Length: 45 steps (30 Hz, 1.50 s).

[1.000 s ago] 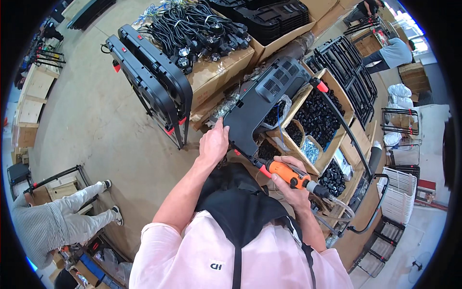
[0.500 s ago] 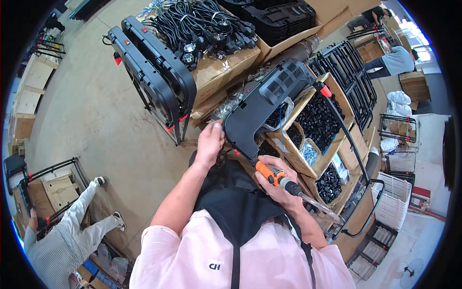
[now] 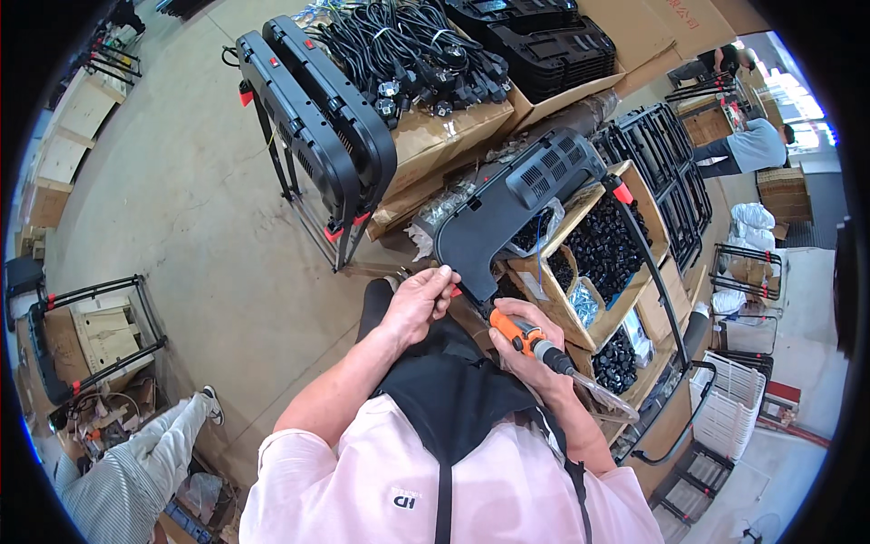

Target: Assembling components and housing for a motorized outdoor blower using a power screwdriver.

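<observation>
A black plastic housing (image 3: 485, 210) with vent slots and bent tubular legs lies at a slant in front of me. Its near arm reaches down toward my hands. My left hand (image 3: 419, 306) is closed in a pinch beside the housing's left edge; anything between its fingertips is too small to make out. Wrapped in my right hand (image 3: 533, 349) is an orange and black power screwdriver (image 3: 507, 328), next to the housing's near end. A clear hose-like piece (image 3: 603, 396) runs from the tool along my right forearm.
Wooden bins (image 3: 587, 331) of black plastic parts and screws sit beyond the housing. Two upright black units (image 3: 313, 118) stand at the left, beside a carton (image 3: 444, 145) piled with power cords (image 3: 417, 63). Black frames (image 3: 657, 172) lean at the right. Co-workers are at far left and far right.
My left hand has come off the housing's upper left edge and moved nearer me, now pinched. The screwdriver stays in my right hand. The view has shifted slightly; a co-worker at left has moved.
</observation>
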Available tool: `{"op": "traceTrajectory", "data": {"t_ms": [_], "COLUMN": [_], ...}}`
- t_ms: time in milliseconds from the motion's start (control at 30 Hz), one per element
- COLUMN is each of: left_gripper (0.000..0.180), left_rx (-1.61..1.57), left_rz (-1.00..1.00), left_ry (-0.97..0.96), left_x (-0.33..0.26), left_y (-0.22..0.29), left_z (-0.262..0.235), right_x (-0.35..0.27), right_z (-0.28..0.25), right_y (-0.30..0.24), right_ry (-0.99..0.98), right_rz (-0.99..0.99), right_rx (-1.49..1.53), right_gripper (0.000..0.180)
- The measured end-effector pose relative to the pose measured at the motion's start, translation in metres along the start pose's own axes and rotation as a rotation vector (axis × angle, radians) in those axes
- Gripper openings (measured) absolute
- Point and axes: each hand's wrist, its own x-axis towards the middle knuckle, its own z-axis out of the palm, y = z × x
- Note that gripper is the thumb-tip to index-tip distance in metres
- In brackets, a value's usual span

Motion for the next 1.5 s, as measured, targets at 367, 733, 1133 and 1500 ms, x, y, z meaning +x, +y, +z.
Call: {"op": "traceTrajectory", "data": {"t_ms": [367, 733, 1133, 1500], "left_gripper": [0.022, 0.025, 0.025, 0.034], "left_rx": [-0.06, -0.228, -0.353, -0.176], "left_rz": [-0.017, -0.158, -0.197, -0.238], "left_ry": [-0.05, -0.023, -0.061, -0.01], "left_x": [-0.005, -0.001, 0.006, -0.005], "left_y": [-0.005, -0.018, -0.019, -0.019], "left_z": [0.011, 0.014, 0.015, 0.003], "right_x": [-0.008, -0.003, 0.004, 0.026], "right_z": [-0.006, -0.004, 0.004, 0.016], "right_y": [-0.009, -0.016, -0.009, -0.017], "right_ry": [0.111, 0.13, 0.122, 0.108], "right_rz": [0.09, -0.007, -0.019, 0.031], "right_rx": [0.138, 0.404, 0.296, 0.228], "right_gripper": [0.044, 0.052, 0.049, 0.047]}}
